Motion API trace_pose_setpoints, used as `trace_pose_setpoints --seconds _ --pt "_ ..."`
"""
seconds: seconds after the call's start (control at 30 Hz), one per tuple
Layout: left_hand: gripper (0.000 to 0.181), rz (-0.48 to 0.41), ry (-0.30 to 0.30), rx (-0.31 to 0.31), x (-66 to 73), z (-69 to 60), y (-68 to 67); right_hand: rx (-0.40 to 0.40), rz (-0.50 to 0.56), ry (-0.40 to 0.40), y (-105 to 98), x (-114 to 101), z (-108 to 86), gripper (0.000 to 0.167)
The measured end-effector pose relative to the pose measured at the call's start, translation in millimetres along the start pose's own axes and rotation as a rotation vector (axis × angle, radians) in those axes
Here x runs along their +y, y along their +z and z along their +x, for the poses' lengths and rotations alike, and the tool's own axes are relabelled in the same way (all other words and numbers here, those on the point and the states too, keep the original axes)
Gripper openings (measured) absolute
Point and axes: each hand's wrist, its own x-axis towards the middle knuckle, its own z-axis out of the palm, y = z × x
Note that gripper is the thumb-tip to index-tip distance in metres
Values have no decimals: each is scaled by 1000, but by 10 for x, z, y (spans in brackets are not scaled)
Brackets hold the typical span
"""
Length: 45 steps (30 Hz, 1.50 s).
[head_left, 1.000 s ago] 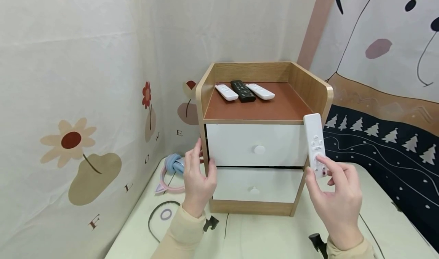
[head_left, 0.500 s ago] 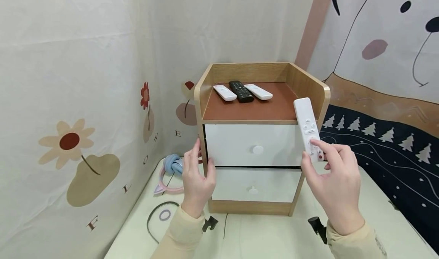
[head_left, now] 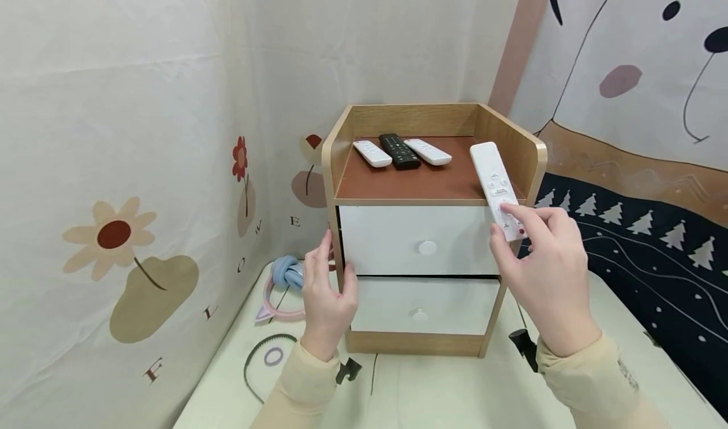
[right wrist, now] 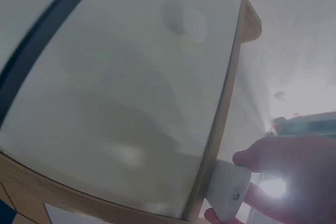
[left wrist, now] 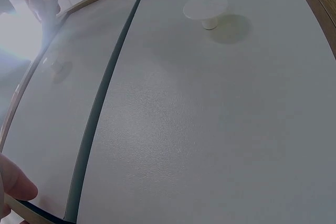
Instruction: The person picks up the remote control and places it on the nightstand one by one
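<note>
In the head view my right hand (head_left: 548, 268) pinches the lower end of a white remote control (head_left: 493, 179), tilted in front of the cabinet top's right side. The right wrist view shows the end of that remote (right wrist: 229, 188) between thumb and fingers. My left hand (head_left: 330, 296) rests along the left side edge of the small wooden cabinet (head_left: 415, 344); its thumb (left wrist: 18, 182) shows in the left wrist view. On the brown top lie a white remote (head_left: 373, 153), a black remote (head_left: 400, 151) and another white remote (head_left: 428, 151), side by side.
Two white drawers with round knobs (head_left: 427, 247) face me. Left of the cabinet lie a blue knotted band (head_left: 288, 271), a pink headband (head_left: 284, 314), a dark headband (head_left: 250, 358) and a purple ring (head_left: 274, 356). Printed curtains (head_left: 142, 132) hang behind the white table (head_left: 421, 391).
My right hand has carried the white remote up and to the left, from beside the cabinet's upper drawer to the front right of its top. The left hand stays at the cabinet's side.
</note>
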Motion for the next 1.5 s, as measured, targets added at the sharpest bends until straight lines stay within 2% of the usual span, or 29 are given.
trace_pose_setpoints --seconds 0.23,0.43,0.83,0.97,1.13,1.5 --pt "72 -6 3 12 1 11 5 -37 -21 -46 3 -75 142 36" --pt "72 -7 5 13 6 8 5 -63 -59 -57 15 -96 191 34" --pt "70 9 23 24 6 0 3 -70 -150 -79 89 -73 260 37" --pt "70 5 16 18 11 2 4 -67 -180 -118 104 -73 280 38" --pt "70 4 18 23 14 5 2 -53 -188 -172 124 -69 328 37" --pt "69 3 28 26 -14 6 15 -71 -189 -185 122 -92 452 33"
